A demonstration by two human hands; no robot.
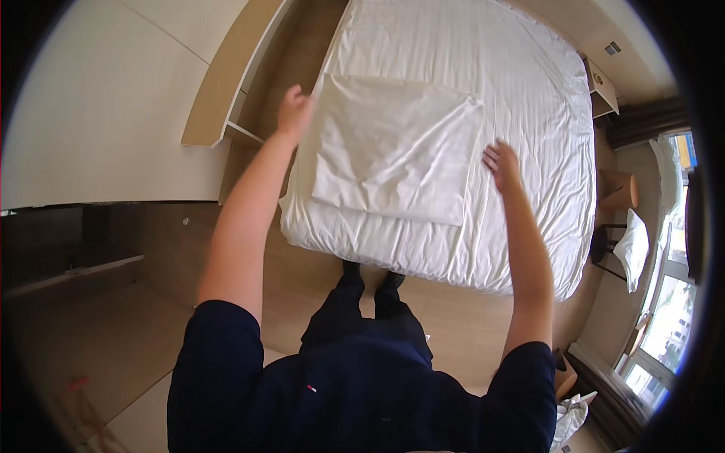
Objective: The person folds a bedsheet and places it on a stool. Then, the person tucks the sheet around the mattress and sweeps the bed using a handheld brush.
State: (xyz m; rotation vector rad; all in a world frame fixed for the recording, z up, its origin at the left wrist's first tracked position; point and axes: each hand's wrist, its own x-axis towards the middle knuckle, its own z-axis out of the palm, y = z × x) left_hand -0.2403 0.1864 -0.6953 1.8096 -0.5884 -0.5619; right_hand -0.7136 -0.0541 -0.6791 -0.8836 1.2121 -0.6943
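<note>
A square white folded cloth [393, 151], satiny and creased, lies flat on the bed [540, 113], which is spread with a wrinkled white sheet. My left hand [294, 113] hovers just beyond the cloth's left edge, its fingers loosely bent and slightly blurred, with nothing seen in them. On the other side, my right hand [502, 162] is held above the sheet, right of the cloth. Its fingers are bent and a little apart, and it holds nothing. Both hands appear separate from the cloth.
I stand at the bed's foot on a wooden floor [445, 317]. A pale cabinet [113, 98] runs along the left. To the right are a nightstand [602, 87], a brown stool [618, 189], a chair with a white pillow [631, 249], and a window [668, 317].
</note>
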